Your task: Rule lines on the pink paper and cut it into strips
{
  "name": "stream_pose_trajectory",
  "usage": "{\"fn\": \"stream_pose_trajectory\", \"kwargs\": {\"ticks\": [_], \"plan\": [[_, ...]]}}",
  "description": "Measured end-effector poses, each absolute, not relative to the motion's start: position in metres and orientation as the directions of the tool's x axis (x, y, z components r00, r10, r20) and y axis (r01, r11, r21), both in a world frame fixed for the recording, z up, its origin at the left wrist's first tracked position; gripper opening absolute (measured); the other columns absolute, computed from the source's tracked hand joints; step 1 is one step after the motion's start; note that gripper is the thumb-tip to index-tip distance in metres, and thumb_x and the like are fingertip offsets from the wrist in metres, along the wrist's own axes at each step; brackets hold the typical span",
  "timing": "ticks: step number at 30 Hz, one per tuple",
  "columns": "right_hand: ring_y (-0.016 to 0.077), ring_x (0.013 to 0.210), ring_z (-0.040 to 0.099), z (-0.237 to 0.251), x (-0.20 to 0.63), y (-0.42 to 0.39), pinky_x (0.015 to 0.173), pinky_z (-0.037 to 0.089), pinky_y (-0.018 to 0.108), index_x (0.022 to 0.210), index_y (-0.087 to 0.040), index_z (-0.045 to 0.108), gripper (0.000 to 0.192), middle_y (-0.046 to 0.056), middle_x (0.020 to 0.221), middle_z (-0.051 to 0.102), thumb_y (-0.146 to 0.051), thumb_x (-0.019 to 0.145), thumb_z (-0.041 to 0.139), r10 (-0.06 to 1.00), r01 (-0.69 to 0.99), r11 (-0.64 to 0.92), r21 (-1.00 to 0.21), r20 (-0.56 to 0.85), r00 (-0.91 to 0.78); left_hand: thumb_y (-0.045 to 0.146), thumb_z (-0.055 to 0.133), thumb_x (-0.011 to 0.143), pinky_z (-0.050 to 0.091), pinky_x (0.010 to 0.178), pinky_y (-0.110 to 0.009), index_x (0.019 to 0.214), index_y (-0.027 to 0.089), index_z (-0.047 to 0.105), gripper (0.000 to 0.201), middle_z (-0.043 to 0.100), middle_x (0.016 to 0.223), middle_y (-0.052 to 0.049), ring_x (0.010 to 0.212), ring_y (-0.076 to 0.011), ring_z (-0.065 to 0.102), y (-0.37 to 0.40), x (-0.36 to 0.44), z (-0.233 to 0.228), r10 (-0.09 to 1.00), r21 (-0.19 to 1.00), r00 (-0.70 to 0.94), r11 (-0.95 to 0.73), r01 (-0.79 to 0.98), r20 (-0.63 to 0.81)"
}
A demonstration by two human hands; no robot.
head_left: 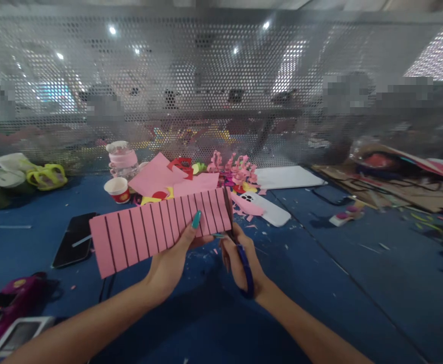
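Note:
My left hand (174,263) is closed on a strip of pink paper (145,230) marked with several dark parallel lines. Its thumb, with a long turquoise nail, presses on the front, and the other fingers are behind the sheet. A pair of scissors (246,275) with blue handles is gripped in my right hand (250,255). The dark blades point upward at the right end of the paper, close to its last line. Whether the blades are parted is hard to make out.
Behind the strip lie pink sheets (157,174), curled pink paper pieces (240,169) and a white phone (274,212). A paper cup (117,189) and a pink-banded bottle (123,159) stand back left. A black phone (73,240) lies left. A perforated metal screen (206,76) closes the far side.

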State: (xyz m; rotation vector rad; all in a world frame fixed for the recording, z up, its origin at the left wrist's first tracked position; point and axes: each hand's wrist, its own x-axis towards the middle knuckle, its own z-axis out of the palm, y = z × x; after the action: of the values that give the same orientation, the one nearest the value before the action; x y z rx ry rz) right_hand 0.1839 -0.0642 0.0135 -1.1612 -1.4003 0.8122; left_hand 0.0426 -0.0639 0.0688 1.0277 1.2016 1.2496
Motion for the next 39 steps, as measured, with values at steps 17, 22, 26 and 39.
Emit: {"fn": "stream_pose_trajectory", "kwargs": {"ticks": [17, 22, 26, 39], "plan": [[0.0077, 0.040, 0.034, 0.009, 0.185, -0.063, 0.038, 0.028, 0.021, 0.081, -0.021, 0.043, 0.020, -0.008, 0.052, 0.039, -0.040, 0.087, 0.040, 0.941, 0.201, 0.300, -0.933, 0.324, 0.099, 0.043, 0.073, 0.067, 0.053, 0.086, -0.038, 0.101, 0.016, 0.068, 0.044, 0.073, 0.081, -0.008, 0.076, -0.0252, 0.071, -0.067, 0.047, 0.076, 0.991, 0.984, -0.064, 0.108, -0.144, -0.118], [0.0092, 0.044, 0.038, 0.013, 0.183, -0.064, 0.040, 0.028, 0.022, 0.077, -0.021, 0.044, 0.020, -0.006, 0.054, 0.041, -0.037, 0.086, 0.038, 0.935, 0.238, 0.303, -0.923, 0.336, 0.112, 0.045, 0.072, 0.067, 0.052, 0.086, -0.040, 0.098, 0.016, 0.068, 0.043, 0.073, 0.079, -0.008, 0.075, -0.0254, 0.071, -0.067, 0.047, 0.076, 0.991, 0.983, -0.052, 0.119, -0.143, -0.127], [0.0094, 0.045, 0.038, 0.015, 0.183, -0.063, 0.041, 0.028, 0.022, 0.076, -0.020, 0.046, 0.019, -0.005, 0.055, 0.042, -0.036, 0.085, 0.040, 0.930, 0.257, 0.309, -0.916, 0.347, 0.122, 0.044, 0.074, 0.065, 0.054, 0.085, -0.039, 0.094, 0.016, 0.068, 0.040, 0.073, 0.080, -0.007, 0.077, -0.0256, 0.071, -0.067, 0.048, 0.074, 0.991, 0.984, -0.062, 0.109, -0.140, -0.118], [0.0082, 0.040, 0.034, 0.006, 0.183, -0.063, 0.037, 0.027, 0.021, 0.079, -0.020, 0.046, 0.018, -0.007, 0.051, 0.040, -0.035, 0.086, 0.041, 0.942, 0.239, 0.288, -0.927, 0.320, 0.105, 0.045, 0.074, 0.063, 0.052, 0.088, -0.039, 0.092, 0.017, 0.068, 0.041, 0.073, 0.075, -0.005, 0.078, -0.0246, 0.071, -0.067, 0.049, 0.081, 0.985, 0.983, -0.076, 0.150, -0.103, -0.158]]}}
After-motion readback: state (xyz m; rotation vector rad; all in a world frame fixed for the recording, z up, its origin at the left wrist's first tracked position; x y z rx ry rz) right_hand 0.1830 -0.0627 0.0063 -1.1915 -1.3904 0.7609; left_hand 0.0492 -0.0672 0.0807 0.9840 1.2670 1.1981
